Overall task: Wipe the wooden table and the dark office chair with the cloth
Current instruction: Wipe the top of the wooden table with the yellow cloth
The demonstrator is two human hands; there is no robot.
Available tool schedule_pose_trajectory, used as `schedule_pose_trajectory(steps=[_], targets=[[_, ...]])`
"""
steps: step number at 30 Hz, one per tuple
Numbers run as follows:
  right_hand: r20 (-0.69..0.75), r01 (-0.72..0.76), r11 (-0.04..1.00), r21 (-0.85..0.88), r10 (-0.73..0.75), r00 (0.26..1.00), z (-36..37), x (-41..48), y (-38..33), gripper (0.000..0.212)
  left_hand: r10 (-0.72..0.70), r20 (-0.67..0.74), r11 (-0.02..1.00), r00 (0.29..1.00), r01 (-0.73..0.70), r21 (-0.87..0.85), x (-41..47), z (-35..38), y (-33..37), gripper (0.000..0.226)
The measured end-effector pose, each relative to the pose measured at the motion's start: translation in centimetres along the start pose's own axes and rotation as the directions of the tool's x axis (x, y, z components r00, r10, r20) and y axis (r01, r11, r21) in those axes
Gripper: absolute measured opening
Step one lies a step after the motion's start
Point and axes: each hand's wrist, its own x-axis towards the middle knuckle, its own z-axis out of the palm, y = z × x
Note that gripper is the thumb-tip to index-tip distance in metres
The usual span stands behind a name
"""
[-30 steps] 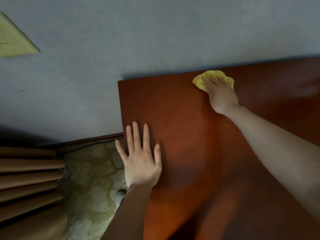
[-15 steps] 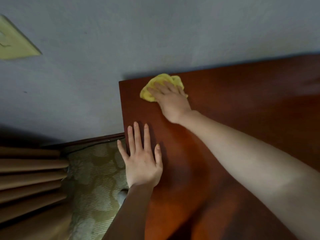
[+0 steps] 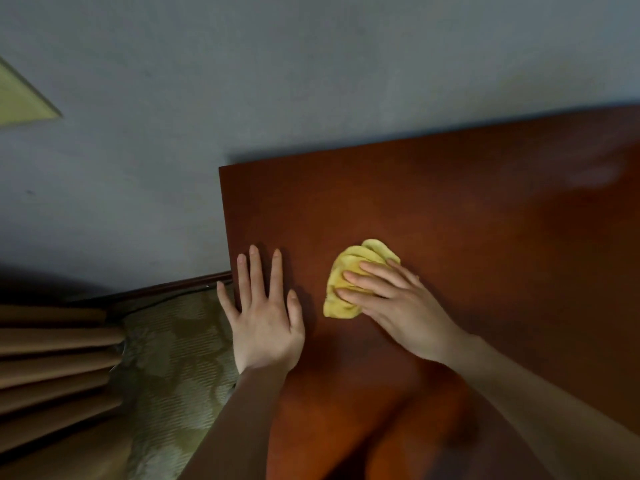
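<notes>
The reddish-brown wooden table [image 3: 467, 209] fills the right half of the view, its back edge against a grey wall. A crumpled yellow cloth [image 3: 349, 275] lies on the tabletop near the left end. My right hand [image 3: 398, 306] presses down on the cloth with straight fingers pointing left. My left hand [image 3: 265, 313] rests flat on the table's left edge, fingers spread and straight, holding nothing. The dark office chair is not in view.
The grey wall [image 3: 311, 81] runs behind the table. A patterned green floor covering [image 3: 173, 358] and brown pleated curtains [image 3: 52, 358] lie to the left below the table's edge. A pale green panel [image 3: 20, 98] is on the wall at top left.
My right hand has swept the cloth from the back right along the far edge to the left corner, then toward me to beside my left hand. My left hand has stayed put.
</notes>
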Motion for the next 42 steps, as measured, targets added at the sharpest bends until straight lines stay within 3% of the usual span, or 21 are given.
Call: schedule_pose_trajectory(steps=[6,13,18,25,27,31,35,39,42], targets=[[-0.060,-0.158,0.987,0.024,0.159,0.985,-1.1,-1.9,4.5,0.042,-0.008,-0.006,1.000,1.000,0.008,-0.003,0.0,0.1,0.0,0.062],[-0.130,-0.383,0.921,0.076,0.390,0.912,-3.4,2.0,12.4,0.044,-0.007,-0.001,1.000,1.000,0.007,0.002,-0.1,0.2,0.1,0.061],[-0.097,-0.559,0.825,0.076,0.564,0.820,-4.8,6.5,17.1,0.044,-0.001,-0.002,1.000,1.000,0.001,-0.005,0.0,0.2,0.0,0.061],[-0.132,-0.782,0.611,0.125,0.791,0.597,-4.3,10.5,16.9,0.046,-0.004,-0.005,1.000,1.000,0.004,-0.014,0.0,0.1,0.0,0.062],[-0.162,-0.745,0.656,0.119,0.753,0.638,-4.0,10.0,15.8,0.045,-0.006,-0.003,1.000,1.000,0.006,-0.014,0.1,0.0,0.0,0.062],[-0.180,-0.561,0.826,0.049,0.560,0.809,-3.2,6.3,12.7,0.047,-0.008,0.001,1.000,1.000,0.008,-0.001,0.1,-0.1,-0.1,0.063],[-0.186,-0.396,0.917,0.055,0.399,0.898,-1.9,1.1,7.5,0.045,-0.013,0.001,1.000,1.000,0.013,0.007,0.1,0.0,-0.2,0.062],[-0.081,-0.216,0.976,0.011,0.216,0.973,-0.7,-3.7,3.2,0.043,-0.013,0.007,1.000,1.000,0.013,0.006,0.1,0.1,0.0,0.062],[0.034,0.070,0.994,-0.088,-0.067,0.997,0.1,-6.6,2.1,0.044,-0.014,0.009,1.000,1.000,0.014,-0.003,0.0,0.0,0.1,0.063]])
